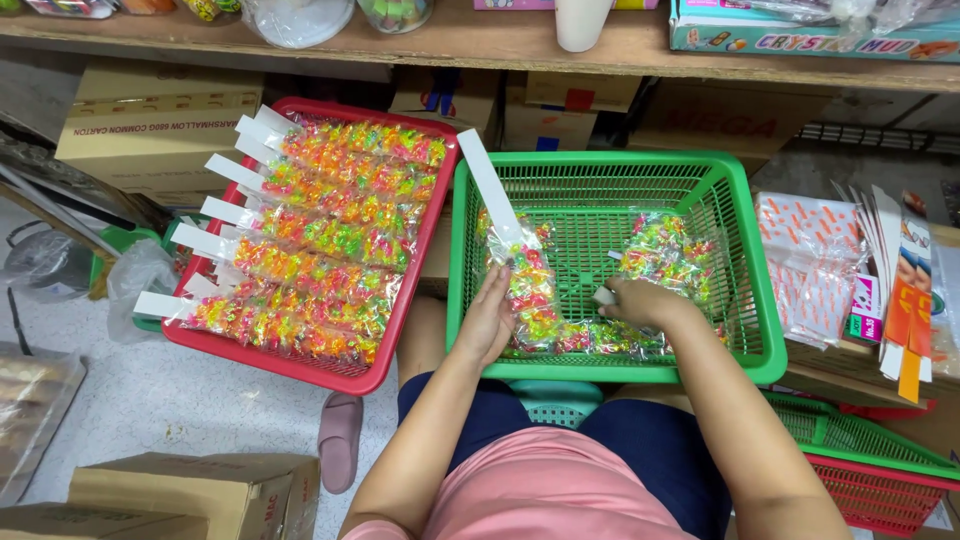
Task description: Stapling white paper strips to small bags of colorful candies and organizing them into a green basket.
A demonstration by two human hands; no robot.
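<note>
Down through the head camera, we see our two bare hands working inside the green basket [745, 210] that rests on our lap. Our left hand [487, 322] is curled around the lower end of a long clear packet of bright toys [528, 285], fingers [497, 283] closed on its left edge. The packet's long axis runs away from us and slightly leftward, ending in a white card header [487, 182] that sticks up over the basket's far-left rim. So the packet lies straight ahead of the left hand, which is plainly the nearer of the two.

Our right hand [640, 300] sits just to the right, knuckles up, fingers bent down and pinched on a small white piece [603, 295]; we cannot tell whether that piece is a card tab or something else. Just beyond and beside that hand lies a loose heap of packets [668, 255], with more strung along the basket's near wall between the two hands.

Left of the green basket, touching or nearly touching it, a red basket [395, 335] holds finished packets [330, 240] laid in rows, their white headers pointing left. To the right we see printed flat bags [812, 265] and cards stacked on a box, with spare baskets [865, 460] lower down. Cardboard cartons [150, 115] stand under the wooden shelf [500, 45] ahead, and a pink slipper [340, 435] lies on the floor.
</note>
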